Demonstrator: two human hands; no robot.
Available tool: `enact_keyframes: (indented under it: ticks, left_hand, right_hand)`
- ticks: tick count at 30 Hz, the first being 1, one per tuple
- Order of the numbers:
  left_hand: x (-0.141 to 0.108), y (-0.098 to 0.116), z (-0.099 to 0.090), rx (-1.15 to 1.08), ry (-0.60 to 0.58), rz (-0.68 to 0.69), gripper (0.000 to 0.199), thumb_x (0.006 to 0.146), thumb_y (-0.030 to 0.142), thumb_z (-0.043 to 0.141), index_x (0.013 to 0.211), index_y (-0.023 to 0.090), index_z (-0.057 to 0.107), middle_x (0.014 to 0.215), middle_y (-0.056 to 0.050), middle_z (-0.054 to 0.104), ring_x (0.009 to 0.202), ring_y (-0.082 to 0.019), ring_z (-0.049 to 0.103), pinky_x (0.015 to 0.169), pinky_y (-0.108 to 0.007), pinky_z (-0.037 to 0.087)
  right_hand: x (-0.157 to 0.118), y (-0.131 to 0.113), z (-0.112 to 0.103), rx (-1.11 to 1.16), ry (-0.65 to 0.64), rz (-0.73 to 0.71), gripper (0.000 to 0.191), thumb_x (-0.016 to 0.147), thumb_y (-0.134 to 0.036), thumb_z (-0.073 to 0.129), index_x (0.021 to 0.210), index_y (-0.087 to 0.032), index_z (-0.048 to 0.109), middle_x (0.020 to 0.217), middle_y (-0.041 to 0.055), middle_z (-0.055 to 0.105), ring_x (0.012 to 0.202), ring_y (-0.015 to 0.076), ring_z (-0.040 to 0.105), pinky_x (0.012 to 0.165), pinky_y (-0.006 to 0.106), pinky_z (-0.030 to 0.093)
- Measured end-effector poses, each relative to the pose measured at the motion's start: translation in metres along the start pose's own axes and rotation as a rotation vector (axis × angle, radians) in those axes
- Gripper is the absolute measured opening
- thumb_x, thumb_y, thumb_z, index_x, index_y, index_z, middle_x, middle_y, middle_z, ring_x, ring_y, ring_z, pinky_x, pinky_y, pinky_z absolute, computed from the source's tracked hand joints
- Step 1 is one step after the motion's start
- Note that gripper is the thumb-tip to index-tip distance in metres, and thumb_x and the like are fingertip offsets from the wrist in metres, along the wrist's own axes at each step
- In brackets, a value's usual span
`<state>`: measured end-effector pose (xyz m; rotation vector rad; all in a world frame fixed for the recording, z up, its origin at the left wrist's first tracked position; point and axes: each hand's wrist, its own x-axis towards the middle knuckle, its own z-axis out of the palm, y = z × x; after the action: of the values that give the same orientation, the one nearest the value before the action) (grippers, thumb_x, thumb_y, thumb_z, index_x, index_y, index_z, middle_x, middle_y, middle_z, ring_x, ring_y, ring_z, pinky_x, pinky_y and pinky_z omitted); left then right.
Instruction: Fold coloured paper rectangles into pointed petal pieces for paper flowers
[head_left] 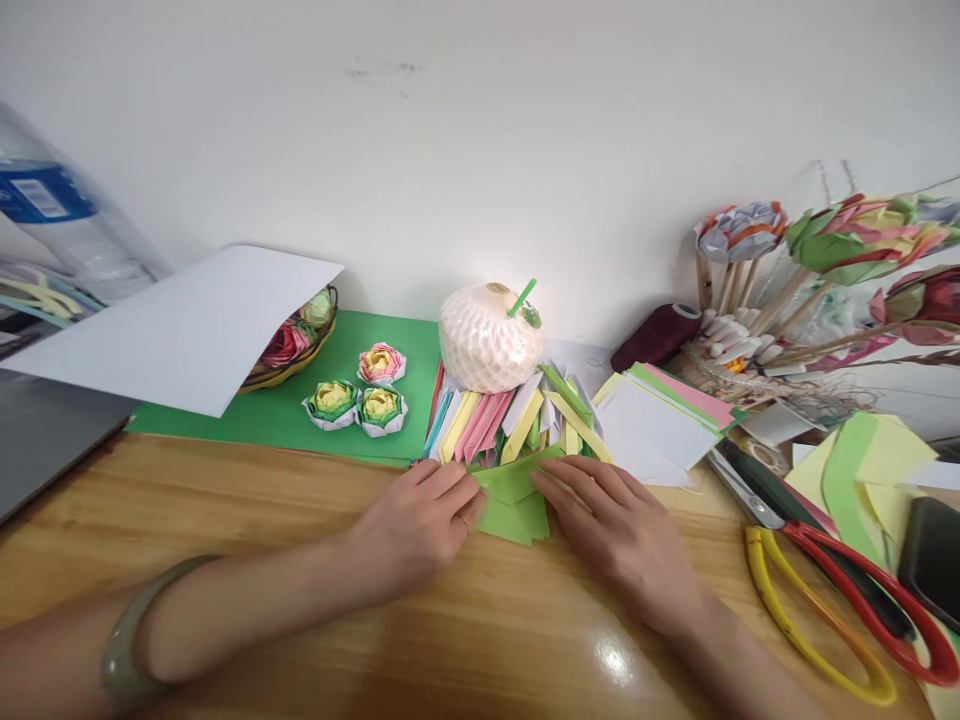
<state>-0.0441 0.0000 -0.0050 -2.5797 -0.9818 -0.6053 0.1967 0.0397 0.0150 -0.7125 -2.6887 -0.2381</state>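
Observation:
A piece of light green paper (517, 505), partly folded along its upper edge, lies on the wooden table between my hands. My left hand (431, 510) grips its upper left corner with curled fingers; the fingertips and thumb are partly hidden. On the other side, my right hand (622, 525) holds the upper right edge, fingers bent over it. Just behind the paper are rows of folded paper strips (480, 425) in pink, yellow, white, green and blue. A coconut (491, 345) in white netting, with a green straw, stands behind them.
Three paper lotus flowers (381, 410) sit on a green sheet (416, 350). White paper (187, 320) overhangs a basket (289, 370). Cut paper sheets (652, 425) and scissors (802, 540) are right, near paper flowers on sticks (862, 240). A laptop (52, 440) and bottle (82, 225) are left.

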Motion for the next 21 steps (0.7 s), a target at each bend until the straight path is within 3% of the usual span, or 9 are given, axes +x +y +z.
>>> enact_keyframes:
  ticks: [9,12,17,21]
  left_hand:
    - [-0.003,-0.003,-0.001,-0.041,-0.014,-0.019,0.020,0.086,0.007,0.042,0.092,0.009,0.062,0.081,-0.008,0.060,0.080,-0.022,0.050,0.065,-0.033,0.040]
    - [-0.004,-0.003,-0.001,-0.048,-0.031,-0.031,0.021,0.085,0.007,0.044,0.093,0.009,0.063,0.083,-0.008,0.060,0.081,-0.022,0.050,0.066,-0.033,0.041]
    - [-0.004,-0.004,0.000,-0.089,-0.047,-0.049,0.020,0.083,0.009,0.048,0.094,0.010,0.064,0.086,-0.008,0.061,0.084,-0.023,0.051,0.067,-0.034,0.042]
    - [-0.002,-0.002,-0.003,-0.176,-0.044,-0.074,0.019,0.083,0.011,0.051,0.095,0.011,0.065,0.088,-0.008,0.062,0.090,-0.024,0.051,0.072,-0.035,0.044]
  right_hand:
    - [0.003,0.008,-0.003,-0.115,0.081,-0.003,0.029,0.095,-0.011,0.035,0.103,-0.015,0.063,0.101,0.0099,0.069,0.100,0.0232,0.058,0.080,0.038,0.048]
    - [0.007,0.001,-0.010,0.020,0.060,-0.094,0.026,0.095,-0.012,0.037,0.093,-0.016,0.063,0.094,0.0082,0.069,0.093,0.0213,0.059,0.080,0.037,0.047]
    - [0.007,-0.025,-0.019,0.274,-0.074,-0.121,0.025,0.091,-0.011,0.039,0.080,-0.016,0.060,0.073,0.0057,0.064,0.064,0.0166,0.054,0.059,0.030,0.042]
    - [0.004,-0.045,-0.014,0.375,-0.121,-0.145,0.028,0.094,-0.011,0.035,0.084,-0.016,0.060,0.074,0.0053,0.063,0.064,0.0167,0.053,0.058,0.030,0.039]
